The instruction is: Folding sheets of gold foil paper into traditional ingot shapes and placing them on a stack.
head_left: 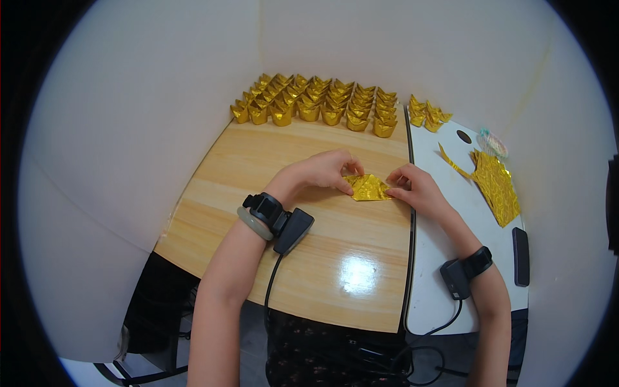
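A small folded piece of gold foil paper (369, 188) lies on the wooden table between my two hands. My left hand (333, 171) pinches its left end with thumb and fingers. At its right end, my right hand (414, 188) grips the corner between thumb and fingertips. The folded piece is wider at its base than along its upper edge. Rows of finished gold paper ingots (309, 106) stand along the table's far side. More gold sheets (498, 187) lie stacked on the white table to the right, a narrow gold strip (452, 162) beside them.
A few more gold ingots (428, 115) stand at the back of the white table (438, 258). A dark phone (521, 257) lies by its right edge, and a clear round package (494, 142) sits farther back. Cables (269, 290) hang from both wrist devices. White walls enclose the tables.
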Demonstrator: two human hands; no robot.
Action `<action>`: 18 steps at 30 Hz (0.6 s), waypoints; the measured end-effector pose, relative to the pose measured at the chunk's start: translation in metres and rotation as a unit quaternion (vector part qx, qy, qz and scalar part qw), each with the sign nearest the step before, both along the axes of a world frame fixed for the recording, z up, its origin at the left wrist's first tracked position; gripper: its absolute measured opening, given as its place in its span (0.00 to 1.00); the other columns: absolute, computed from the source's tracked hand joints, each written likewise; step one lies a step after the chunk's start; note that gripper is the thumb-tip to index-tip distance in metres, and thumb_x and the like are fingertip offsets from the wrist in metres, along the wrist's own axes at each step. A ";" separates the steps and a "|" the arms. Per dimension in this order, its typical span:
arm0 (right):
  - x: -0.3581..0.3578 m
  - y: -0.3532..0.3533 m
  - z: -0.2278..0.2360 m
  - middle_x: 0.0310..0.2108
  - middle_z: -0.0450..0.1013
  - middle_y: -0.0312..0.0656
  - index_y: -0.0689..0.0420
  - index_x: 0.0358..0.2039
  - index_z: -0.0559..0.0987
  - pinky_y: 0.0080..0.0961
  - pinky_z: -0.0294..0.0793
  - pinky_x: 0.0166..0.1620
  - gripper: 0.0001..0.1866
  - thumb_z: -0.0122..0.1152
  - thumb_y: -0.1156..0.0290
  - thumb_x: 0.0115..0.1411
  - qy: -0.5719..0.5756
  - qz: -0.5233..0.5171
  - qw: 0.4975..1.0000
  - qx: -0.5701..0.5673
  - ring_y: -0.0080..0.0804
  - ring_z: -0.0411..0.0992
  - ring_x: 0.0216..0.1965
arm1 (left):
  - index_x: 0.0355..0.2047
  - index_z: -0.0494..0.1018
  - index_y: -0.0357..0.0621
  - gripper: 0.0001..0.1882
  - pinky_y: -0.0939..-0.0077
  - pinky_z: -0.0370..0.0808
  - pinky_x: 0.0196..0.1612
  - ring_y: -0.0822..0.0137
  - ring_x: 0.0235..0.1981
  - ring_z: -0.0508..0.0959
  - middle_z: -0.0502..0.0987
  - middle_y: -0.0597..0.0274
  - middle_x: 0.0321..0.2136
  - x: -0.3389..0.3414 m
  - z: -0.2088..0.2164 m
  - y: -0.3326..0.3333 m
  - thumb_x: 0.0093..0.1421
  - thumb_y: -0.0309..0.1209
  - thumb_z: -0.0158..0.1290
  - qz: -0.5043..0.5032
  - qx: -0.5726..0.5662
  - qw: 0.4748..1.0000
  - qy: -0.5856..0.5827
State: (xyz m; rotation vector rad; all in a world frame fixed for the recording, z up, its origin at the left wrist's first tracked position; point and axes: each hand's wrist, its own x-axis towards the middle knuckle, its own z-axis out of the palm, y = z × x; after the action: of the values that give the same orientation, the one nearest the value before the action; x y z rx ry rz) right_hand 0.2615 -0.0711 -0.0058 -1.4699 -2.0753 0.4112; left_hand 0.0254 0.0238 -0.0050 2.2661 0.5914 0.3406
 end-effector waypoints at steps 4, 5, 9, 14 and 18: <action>-0.005 0.001 0.003 0.31 0.71 0.43 0.61 0.37 0.76 0.25 0.71 0.34 0.16 0.65 0.67 0.49 0.002 -0.006 1.000 -0.021 0.30 0.71 0.29 | 0.42 0.72 0.38 0.26 0.76 0.69 0.38 0.70 0.36 0.70 0.73 0.59 0.34 0.001 -0.006 0.003 0.39 0.27 0.66 0.018 0.034 0.999 -0.017; -0.007 0.000 0.005 0.30 0.71 0.43 0.61 0.37 0.76 0.25 0.71 0.34 0.15 0.65 0.68 0.49 0.003 -0.013 0.999 -0.036 0.30 0.71 0.28 | 0.41 0.72 0.38 0.26 0.76 0.69 0.38 0.70 0.36 0.71 0.74 0.59 0.33 0.002 -0.005 0.001 0.39 0.27 0.66 0.023 0.028 0.999 -0.010; -0.012 -0.003 0.011 0.26 0.71 0.42 0.61 0.37 0.76 0.24 0.71 0.32 0.16 0.65 0.69 0.48 0.017 -0.025 0.996 -0.079 0.28 0.70 0.27 | 0.38 0.72 0.37 0.24 0.77 0.70 0.36 0.71 0.31 0.72 0.74 0.63 0.28 0.003 0.000 -0.002 0.39 0.26 0.66 0.035 -0.016 0.998 0.044; -0.009 -0.002 0.009 0.24 0.71 0.40 0.60 0.35 0.76 0.22 0.70 0.31 0.13 0.64 0.72 0.48 0.049 -0.020 0.997 -0.051 0.27 0.70 0.26 | 0.28 0.70 0.40 0.14 0.80 0.64 0.27 0.76 0.24 0.66 0.67 0.71 0.19 0.008 -0.002 -0.004 0.41 0.22 0.62 0.055 -0.057 0.995 -0.056; -0.005 0.001 0.007 0.26 0.69 0.40 0.58 0.30 0.74 0.23 0.71 0.33 0.09 0.61 0.76 0.46 0.010 0.007 0.994 0.111 0.31 0.70 0.29 | 0.25 0.68 0.42 0.12 0.82 0.63 0.26 0.77 0.23 0.65 0.64 0.72 0.18 0.010 -0.001 -0.002 0.42 0.21 0.61 0.063 -0.004 0.994 -0.086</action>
State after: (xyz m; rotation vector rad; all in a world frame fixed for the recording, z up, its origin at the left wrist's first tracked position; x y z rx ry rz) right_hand 0.2564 -0.0705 0.0012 -1.3157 -2.0427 0.1921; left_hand 0.0352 0.0215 -0.0056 2.1706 0.6455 0.5881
